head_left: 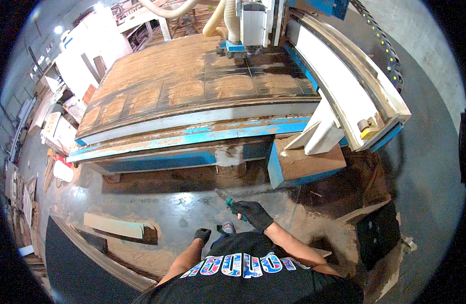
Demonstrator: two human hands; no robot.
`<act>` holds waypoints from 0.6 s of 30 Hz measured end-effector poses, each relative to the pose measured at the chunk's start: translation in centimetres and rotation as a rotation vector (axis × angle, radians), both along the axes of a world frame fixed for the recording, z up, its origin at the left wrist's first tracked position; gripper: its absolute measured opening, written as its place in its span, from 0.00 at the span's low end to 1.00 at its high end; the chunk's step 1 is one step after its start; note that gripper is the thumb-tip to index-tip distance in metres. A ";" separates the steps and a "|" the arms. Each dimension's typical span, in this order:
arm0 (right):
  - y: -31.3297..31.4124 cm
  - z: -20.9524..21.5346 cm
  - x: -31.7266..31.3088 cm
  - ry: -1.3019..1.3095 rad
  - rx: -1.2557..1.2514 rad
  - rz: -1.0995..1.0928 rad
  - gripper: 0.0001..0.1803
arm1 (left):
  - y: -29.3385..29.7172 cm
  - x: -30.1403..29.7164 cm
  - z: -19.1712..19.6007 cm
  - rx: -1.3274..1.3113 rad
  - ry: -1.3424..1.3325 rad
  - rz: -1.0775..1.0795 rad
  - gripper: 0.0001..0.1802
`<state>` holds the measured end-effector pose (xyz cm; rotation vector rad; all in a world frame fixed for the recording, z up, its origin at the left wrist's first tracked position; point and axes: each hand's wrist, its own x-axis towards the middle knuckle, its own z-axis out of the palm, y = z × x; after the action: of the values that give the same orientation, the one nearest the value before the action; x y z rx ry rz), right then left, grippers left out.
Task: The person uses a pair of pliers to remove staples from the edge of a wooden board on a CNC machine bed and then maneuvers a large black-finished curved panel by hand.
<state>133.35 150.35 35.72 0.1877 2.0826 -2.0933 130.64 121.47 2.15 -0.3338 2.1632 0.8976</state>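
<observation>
My right hand (pixel 253 214), black-gloved, is out in front of my chest, fingers wrapped shut around a green-handled tool (pixel 228 202). The green handle sits inside the fist, and a thin grey metal part sticks out up and to the left of the knuckles, towards the machine; I can't tell what kind of tool it is, too small. My left hand (pixel 202 234), also in a black glove, hangs low just left of the right one, near my shirt. It touches nothing I can see, and whether the fingers are curled or spread I can't tell, because only the back of the glove shows. The two hands are near each other but apart. Far side of the scene: a big blue-framed router table (pixel 192 139) with a dusty brown wooden bed (pixel 192 81), its cutting head (pixel 253 23) at the far end with pale ribbed hoses (pixel 225 20) running to it. Right of the table is a long white-and-blue side rail (pixel 344 86). Below its near corner is a blue-sided wooden block (pixel 299 164). The floor (pixel 182 207) between me and the table is grey, wet-looking, with sawdust. Near left, a pale board (pixel 116 226) lies on the floor, with a dark panel (pixel 76 263) closer to me.
</observation>
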 end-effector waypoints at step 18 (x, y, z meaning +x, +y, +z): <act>0.2 0.4 0.6 -0.036 -0.139 -0.115 0.21 | 0.5 -0.4 2.2 0.050 -0.023 -0.103 0.21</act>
<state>133.99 150.51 36.12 0.3298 1.9406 -2.2726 130.28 121.96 4.38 -0.2054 2.1133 0.8844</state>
